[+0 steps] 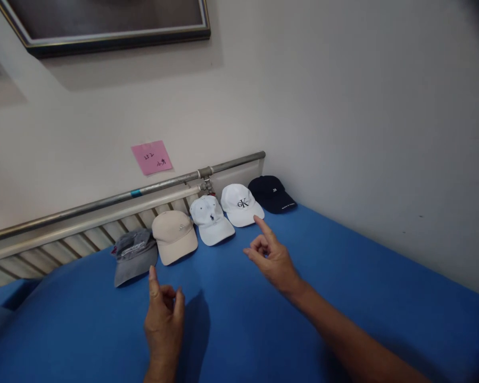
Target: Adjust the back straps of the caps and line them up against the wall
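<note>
Lined up along far side of blue bench [231, 319], brims toward near side, row running near left to far right: grey cap [133, 258] w/ pale lettering, beige cap [174, 238] w/ small logo, white logo cap [211, 219] w/ tiny dk motif, white lettered cap [241, 205] w/ big dk letters, dk cap [272, 194] w/ small white mark & tiny brim text, close to right wall [363, 127]. All close, side by side. Left hand [163, 316] at near left, index pointing far, tip right by grey cap's brim, can't tell if touching; grip spread btwn index & thumb, other fingers curled. Right hand [277, 260] farther right, index toward white lettered cap, tip by its brim edge, contact likewise unclear; grip also spread, thumb apart from index, rest curled. Just right of left hand, on bench: hand shadow [197, 319]. Behind row: ribbed radiator [75, 244], metal pipe [91, 207] above w/ blue-green band [135, 193], valve fitting [207, 185] toward right end. Higher, on far wall [104, 106]: pink note [151, 158], handwritten, incl. "252"; above that, far left, framed picture [112, 18].
</note>
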Available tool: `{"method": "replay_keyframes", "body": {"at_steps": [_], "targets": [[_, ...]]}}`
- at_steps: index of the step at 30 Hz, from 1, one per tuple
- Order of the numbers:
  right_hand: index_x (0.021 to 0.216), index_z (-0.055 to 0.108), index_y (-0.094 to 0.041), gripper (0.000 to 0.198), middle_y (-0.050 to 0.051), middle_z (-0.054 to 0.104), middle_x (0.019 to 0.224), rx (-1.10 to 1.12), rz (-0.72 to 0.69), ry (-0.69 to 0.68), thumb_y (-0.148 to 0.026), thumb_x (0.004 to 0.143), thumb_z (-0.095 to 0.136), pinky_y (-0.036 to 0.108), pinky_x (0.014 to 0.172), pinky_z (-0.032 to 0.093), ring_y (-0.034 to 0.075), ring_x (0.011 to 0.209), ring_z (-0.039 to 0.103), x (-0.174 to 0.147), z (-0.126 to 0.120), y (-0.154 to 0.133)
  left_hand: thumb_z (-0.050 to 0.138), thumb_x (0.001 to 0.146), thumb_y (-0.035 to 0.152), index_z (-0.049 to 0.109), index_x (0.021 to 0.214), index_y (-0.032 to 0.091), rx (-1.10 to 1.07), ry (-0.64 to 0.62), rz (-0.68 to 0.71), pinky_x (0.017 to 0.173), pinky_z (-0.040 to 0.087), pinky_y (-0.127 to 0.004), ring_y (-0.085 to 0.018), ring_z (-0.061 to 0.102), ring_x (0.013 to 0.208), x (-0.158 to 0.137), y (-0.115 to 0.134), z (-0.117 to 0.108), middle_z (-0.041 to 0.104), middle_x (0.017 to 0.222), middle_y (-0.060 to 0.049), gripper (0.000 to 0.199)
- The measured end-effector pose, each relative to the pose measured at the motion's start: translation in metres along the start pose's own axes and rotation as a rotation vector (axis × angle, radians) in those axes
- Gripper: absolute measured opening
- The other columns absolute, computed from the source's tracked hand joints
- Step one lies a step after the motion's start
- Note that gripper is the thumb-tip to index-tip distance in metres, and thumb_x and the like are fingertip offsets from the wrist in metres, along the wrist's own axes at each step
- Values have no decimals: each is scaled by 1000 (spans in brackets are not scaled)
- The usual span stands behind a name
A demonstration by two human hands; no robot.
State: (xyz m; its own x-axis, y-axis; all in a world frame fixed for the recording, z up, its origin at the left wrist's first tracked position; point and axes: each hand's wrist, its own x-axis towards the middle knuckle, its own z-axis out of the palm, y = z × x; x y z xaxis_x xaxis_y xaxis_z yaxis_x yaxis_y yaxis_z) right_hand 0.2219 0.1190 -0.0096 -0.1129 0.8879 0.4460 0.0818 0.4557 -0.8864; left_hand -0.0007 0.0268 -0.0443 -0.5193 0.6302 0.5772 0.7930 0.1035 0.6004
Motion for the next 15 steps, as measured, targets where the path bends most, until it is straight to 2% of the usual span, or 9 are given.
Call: {"method": "replay_keyframes", "body": {"at_steps": [8,15], "targets": [[146,25,-26,77,-7,46,64,-2,93,-75,-20,76,57,24,57,41,8,53,41,2,2,7,49,78,42,12,148,17,-37,-142,-107,55,43,-29,-17,56,56,2,-3,2,56,69,3,83],[144,30,-27,75,-8,46,62,31,142,-124,-17,75,57,21,52,38,7,50,38,3,4,17,48,77,47,13,148,16,-48,-173,-130,55,44,-30,-18,57,56,2,-4,4,56,69,2,85]]}}
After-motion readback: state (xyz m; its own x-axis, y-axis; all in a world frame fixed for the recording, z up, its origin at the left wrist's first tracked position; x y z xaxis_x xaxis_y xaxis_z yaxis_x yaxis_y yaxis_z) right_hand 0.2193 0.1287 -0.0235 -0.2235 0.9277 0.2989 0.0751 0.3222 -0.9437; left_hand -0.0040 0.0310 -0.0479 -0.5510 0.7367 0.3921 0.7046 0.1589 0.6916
